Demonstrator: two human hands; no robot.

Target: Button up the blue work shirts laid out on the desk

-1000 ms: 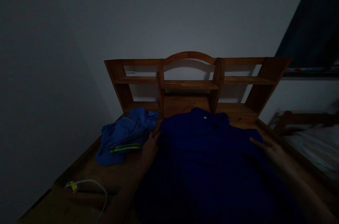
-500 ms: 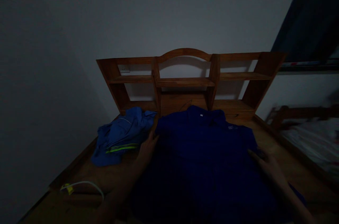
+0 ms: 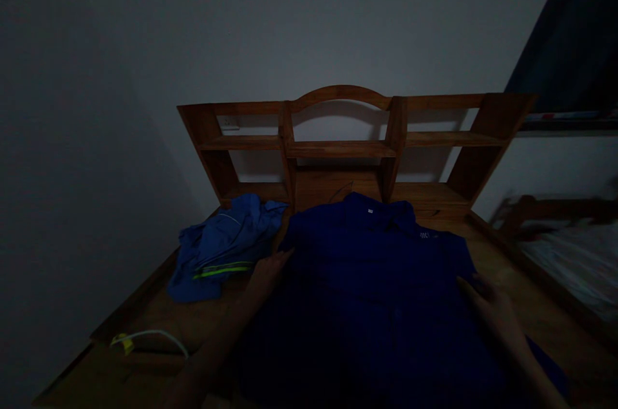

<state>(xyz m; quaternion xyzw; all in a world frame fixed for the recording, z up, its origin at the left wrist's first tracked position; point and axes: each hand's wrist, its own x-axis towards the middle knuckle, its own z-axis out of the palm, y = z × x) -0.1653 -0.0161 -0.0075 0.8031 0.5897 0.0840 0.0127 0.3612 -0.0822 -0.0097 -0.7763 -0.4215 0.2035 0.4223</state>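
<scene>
A dark blue collared shirt [image 3: 376, 267] lies spread out on the wooden desk, its collar toward the shelf and a small pale logo on the right of the chest. At its left side, near the sleeve, my left hand [image 3: 270, 269] has its fingers closed on the cloth's edge. My right hand [image 3: 490, 306] grips the shirt's right side, thumb on top and fingers round the edge. Dim light hides the fingertips and the lower part of the shirt.
Left of the shirt lies a crumpled lighter blue garment [image 3: 226, 238] with a yellow-green stripe. A wooden shelf unit [image 3: 340, 150] stands at the desk's back against the wall. A white cable [image 3: 159, 333] with a yellow tag is at the front left. Right of the desk is bedding [image 3: 574, 261].
My left hand has shifted slightly at the shirt's left edge, its fingers now lying flatter. The right hand stays at the right edge. The view has moved a little.
</scene>
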